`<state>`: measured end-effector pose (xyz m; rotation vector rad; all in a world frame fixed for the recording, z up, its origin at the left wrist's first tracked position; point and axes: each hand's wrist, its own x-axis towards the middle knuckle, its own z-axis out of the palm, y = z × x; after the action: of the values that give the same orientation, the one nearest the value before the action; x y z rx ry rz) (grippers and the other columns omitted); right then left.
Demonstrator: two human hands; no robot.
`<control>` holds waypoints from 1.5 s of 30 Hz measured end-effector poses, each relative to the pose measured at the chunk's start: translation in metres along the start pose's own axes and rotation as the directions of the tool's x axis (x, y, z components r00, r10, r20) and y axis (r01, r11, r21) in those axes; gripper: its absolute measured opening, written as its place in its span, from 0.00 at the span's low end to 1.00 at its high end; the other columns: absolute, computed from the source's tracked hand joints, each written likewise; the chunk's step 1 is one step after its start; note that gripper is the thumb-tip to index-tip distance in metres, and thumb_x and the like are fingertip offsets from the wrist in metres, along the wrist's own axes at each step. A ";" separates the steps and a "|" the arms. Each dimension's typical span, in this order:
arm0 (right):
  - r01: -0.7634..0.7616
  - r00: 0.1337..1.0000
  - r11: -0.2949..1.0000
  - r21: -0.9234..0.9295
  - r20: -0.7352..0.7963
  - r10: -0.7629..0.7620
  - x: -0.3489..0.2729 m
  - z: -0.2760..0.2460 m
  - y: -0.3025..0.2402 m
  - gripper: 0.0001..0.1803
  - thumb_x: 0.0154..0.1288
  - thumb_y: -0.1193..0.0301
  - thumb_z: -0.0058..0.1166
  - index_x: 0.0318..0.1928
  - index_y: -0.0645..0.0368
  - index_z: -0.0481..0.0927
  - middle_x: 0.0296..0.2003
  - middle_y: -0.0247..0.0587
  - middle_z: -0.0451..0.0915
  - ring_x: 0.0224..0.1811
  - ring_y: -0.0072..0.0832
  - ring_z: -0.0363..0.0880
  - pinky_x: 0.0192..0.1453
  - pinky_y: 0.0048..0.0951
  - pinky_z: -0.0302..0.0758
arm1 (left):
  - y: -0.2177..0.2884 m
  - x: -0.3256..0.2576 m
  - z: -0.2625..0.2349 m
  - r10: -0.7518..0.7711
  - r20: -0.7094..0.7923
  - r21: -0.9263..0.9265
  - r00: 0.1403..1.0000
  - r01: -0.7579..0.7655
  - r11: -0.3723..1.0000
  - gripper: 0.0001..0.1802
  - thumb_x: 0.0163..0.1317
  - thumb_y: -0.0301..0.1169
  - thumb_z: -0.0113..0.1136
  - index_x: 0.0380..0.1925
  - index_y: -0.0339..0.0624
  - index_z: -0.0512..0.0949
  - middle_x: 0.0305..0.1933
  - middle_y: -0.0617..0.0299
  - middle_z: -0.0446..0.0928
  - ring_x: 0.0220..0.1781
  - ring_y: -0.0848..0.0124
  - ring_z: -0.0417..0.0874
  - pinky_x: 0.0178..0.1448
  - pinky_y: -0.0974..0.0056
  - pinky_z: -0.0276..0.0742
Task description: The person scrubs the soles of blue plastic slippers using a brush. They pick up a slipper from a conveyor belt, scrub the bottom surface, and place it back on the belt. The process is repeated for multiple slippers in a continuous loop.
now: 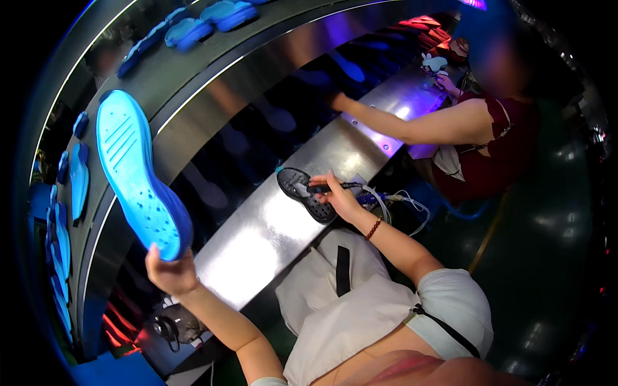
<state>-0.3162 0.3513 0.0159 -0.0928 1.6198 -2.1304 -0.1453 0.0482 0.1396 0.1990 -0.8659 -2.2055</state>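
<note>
My left hand (172,270) is closed round the lower end of a bright blue shoe sole (132,161), held up in front of the conveyor. Grooves mark the sole's upper part and small holes dot its lower part. Over the metal bench, my right hand (336,195) has its fingers curled round a dark pen-shaped tool (317,189) that seems joined to a cable. Beneath that hand a black shoe sole (297,182) lies on the bench (257,241), partly covered by my fingers.
A curved conveyor (177,96) carries several blue soles (79,180). Below it, dark shelving holds more soles (277,116). White cables (412,209) hang at the bench's near edge. At the right sits a co-worker (483,128), one arm reaching across the bench. A dark round device (166,328) stands lower left.
</note>
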 end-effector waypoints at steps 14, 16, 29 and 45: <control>0.098 0.907 0.969 0.227 0.380 -0.181 -0.022 0.024 -0.050 0.13 0.55 0.82 0.51 0.43 0.68 0.75 0.42 0.50 0.78 0.42 0.28 0.77 0.50 0.25 0.73 | -0.170 -0.093 -0.041 -0.645 0.277 -0.286 0.712 0.702 0.652 0.50 0.51 0.71 0.31 0.62 0.40 0.53 0.59 0.44 0.62 0.60 0.51 0.64 0.61 0.47 0.61; 0.043 0.891 0.990 0.132 0.443 -0.097 -0.021 0.038 -0.043 0.13 0.56 0.80 0.50 0.44 0.69 0.74 0.42 0.50 0.77 0.44 0.29 0.77 0.51 0.26 0.72 | -0.163 -0.092 -0.014 -0.647 0.249 -0.280 0.721 0.693 0.665 0.55 0.46 0.75 0.20 0.61 0.40 0.55 0.57 0.45 0.64 0.58 0.52 0.67 0.59 0.48 0.64; 0.144 0.950 0.983 -0.116 0.294 -0.104 0.014 0.092 -0.041 0.11 0.53 0.74 0.58 0.37 0.65 0.79 0.31 0.38 0.80 0.34 0.20 0.77 0.39 0.19 0.72 | -0.174 -0.096 0.012 -0.593 0.258 -0.297 0.763 0.647 0.703 0.49 0.53 0.70 0.15 0.57 0.41 0.62 0.49 0.49 0.71 0.51 0.57 0.73 0.55 0.53 0.69; 0.540 0.780 0.766 -0.350 0.550 -0.298 -0.035 0.096 -0.093 0.09 0.54 0.76 0.56 0.37 0.66 0.80 0.32 0.40 0.81 0.31 0.21 0.78 0.35 0.16 0.73 | -0.143 -0.093 0.015 -0.601 0.386 -0.204 0.699 0.701 0.684 0.53 0.49 0.73 0.14 0.61 0.43 0.57 0.51 0.43 0.69 0.51 0.53 0.73 0.54 0.49 0.70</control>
<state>-0.2832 0.2984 0.1390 -1.1674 1.9073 -1.7111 -0.1692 0.1907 0.0487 0.0091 -0.5872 -3.1019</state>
